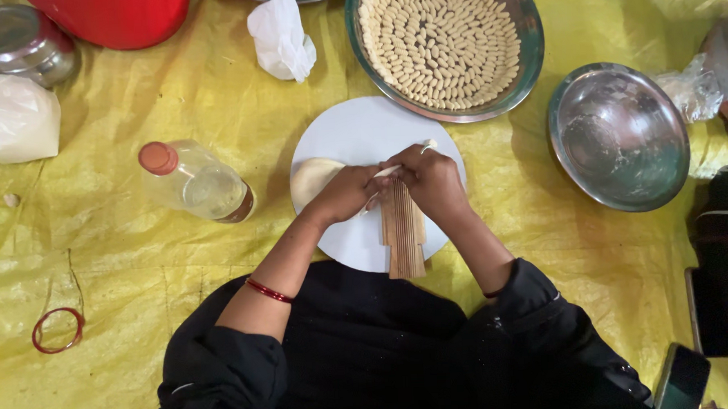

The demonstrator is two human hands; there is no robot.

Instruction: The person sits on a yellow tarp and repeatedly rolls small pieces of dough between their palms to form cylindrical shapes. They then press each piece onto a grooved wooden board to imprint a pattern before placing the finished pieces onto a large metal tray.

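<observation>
Both hands meet over a ridged wooden board (pixel 403 227) lying on a round white plate (pixel 361 131). The left hand (pixel 349 192) and right hand (pixel 430 177) pinch a thin strip of dough (pixel 389 171) together, fingers closed on it. A dough lump (pixel 314 178) sits beside them. The steel tray (pixel 528 34) holds rows of shaped dough pieces (pixel 439 42); the steel bowl (pixel 619 136) shows only flour dust.

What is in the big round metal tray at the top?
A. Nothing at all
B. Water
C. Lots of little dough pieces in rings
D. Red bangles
C: the metal tray is packed with small pale dough pieces laid in rings.
</observation>
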